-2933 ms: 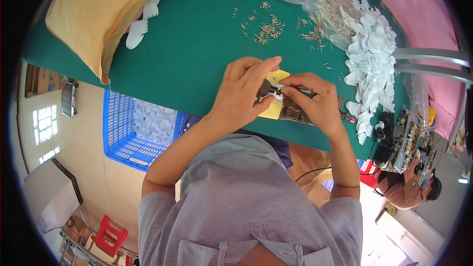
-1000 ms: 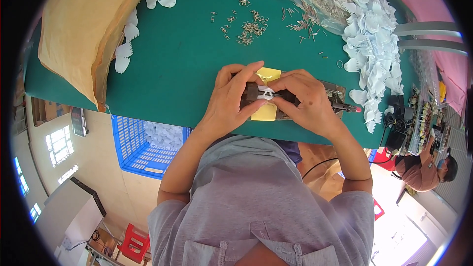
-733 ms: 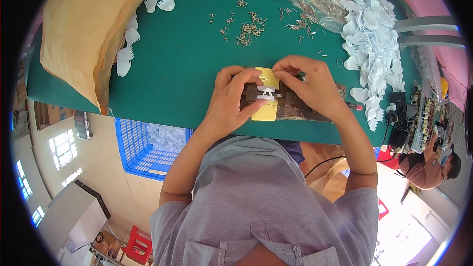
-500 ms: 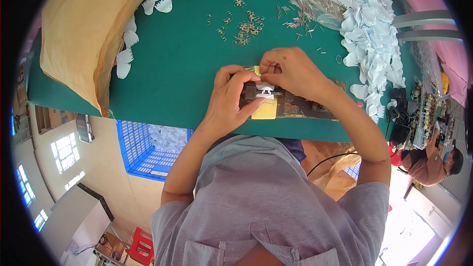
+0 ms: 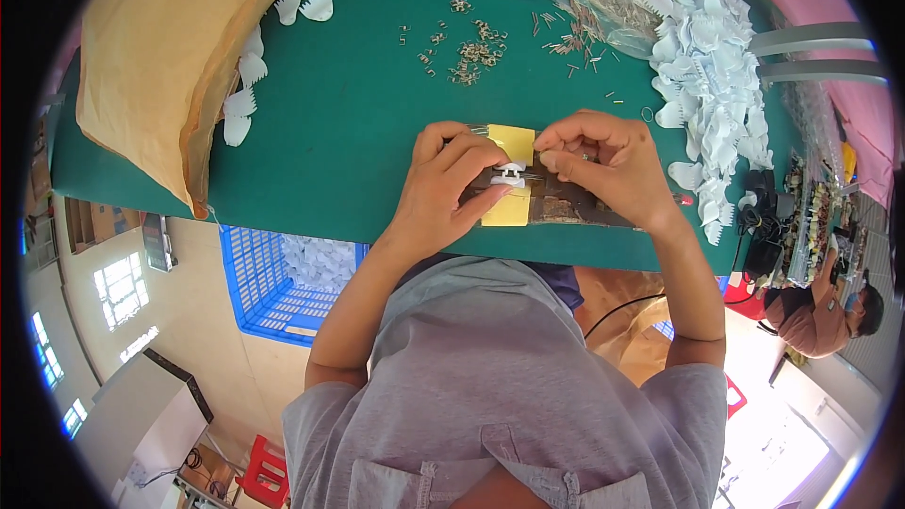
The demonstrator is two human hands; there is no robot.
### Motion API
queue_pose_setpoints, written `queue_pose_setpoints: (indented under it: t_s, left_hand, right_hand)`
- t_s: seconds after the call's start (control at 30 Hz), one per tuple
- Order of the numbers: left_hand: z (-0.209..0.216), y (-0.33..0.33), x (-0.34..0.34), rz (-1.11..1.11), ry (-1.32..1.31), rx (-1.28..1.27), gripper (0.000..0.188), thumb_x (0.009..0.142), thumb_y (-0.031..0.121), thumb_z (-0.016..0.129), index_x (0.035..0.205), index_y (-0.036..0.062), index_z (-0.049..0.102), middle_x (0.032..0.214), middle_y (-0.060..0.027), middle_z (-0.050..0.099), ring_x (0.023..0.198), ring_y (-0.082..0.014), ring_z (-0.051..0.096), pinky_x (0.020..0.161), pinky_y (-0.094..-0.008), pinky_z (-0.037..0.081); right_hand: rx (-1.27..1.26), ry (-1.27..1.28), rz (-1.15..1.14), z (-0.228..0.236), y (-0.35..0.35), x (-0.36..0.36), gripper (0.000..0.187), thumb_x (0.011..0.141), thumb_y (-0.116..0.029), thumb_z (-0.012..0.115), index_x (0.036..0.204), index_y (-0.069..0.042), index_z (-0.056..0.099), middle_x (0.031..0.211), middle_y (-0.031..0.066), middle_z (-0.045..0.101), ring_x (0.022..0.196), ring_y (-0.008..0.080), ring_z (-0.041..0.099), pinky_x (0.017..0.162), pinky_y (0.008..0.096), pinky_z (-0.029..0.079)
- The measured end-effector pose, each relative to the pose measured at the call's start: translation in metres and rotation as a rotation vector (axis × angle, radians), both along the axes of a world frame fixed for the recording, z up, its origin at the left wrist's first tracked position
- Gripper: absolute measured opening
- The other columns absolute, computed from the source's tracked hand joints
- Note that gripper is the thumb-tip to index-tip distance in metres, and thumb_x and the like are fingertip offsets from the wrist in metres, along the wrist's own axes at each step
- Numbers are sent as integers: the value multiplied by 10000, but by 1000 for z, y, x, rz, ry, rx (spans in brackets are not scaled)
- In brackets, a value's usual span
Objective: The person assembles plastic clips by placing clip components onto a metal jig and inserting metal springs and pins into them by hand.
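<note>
My left hand (image 5: 438,184) is closed on a white plastic claw clip (image 5: 509,175), thumb on its near side and fingers on its far side. The clip sits on a dark metal fixture (image 5: 573,209), between yellow pads (image 5: 510,209) on its near and far sides. A thin metal rod points toward the clip from the right. My right hand (image 5: 608,160) is just right of the clip, thumb and forefinger nearly together. Whatever lies between those fingertips is too small to make out.
Beyond my hands lie small metal springs (image 5: 479,55) and thin pins (image 5: 577,41). White toothed clip halves (image 5: 702,66) are heaped at the right; several more lie beside a brown paper bag (image 5: 141,75). A blue basket (image 5: 247,287) stands below the table's left edge. Another person (image 5: 815,311) is at far right.
My right hand has moved right and slightly nearer, away from the far yellow pad, which now shows more fully. My left hand stays at the clip.
</note>
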State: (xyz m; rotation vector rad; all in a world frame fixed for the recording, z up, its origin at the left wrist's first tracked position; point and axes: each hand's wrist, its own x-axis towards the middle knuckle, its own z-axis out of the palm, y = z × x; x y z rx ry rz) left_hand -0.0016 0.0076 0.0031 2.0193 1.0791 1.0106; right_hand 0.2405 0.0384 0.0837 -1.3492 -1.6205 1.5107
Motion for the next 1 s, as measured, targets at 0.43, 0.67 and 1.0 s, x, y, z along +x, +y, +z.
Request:
queue_pose_setpoints:
  t_s: [0.43, 0.67, 1.0]
  left_hand:
    - [-1, 0, 2, 18, -2, -1, 319, 841, 190, 855, 1112, 118, 704, 1160, -17, 696, 1175, -294, 544, 1016, -450, 449]
    - [-2, 0, 1, 20, 3, 8, 321, 835, 194, 857, 1110, 122, 709, 1150, -13, 696, 1167, -293, 544, 1018, -446, 437]
    - [-2, 1, 1, 23, -11, 11, 332, 816, 188, 861, 1105, 125, 712, 1136, -13, 699, 1153, -288, 556, 1003, -448, 429]
  right_hand:
    - [417, -293, -16, -13, -24, -30, 50, 887, -126, 812, 932, -106, 798, 792, 4, 640, 839, 195, 542, 904, 369, 376]
    - [535, -319, -47, -15, -27, -33, 52, 864, -82, 801, 911, -99, 788, 801, 0, 649, 853, 202, 561, 878, 367, 386]
    - [633, -332, -150, -22, -39, -40, 70, 843, -61, 807, 887, -105, 776, 854, 5, 705, 886, 211, 593, 841, 365, 401]
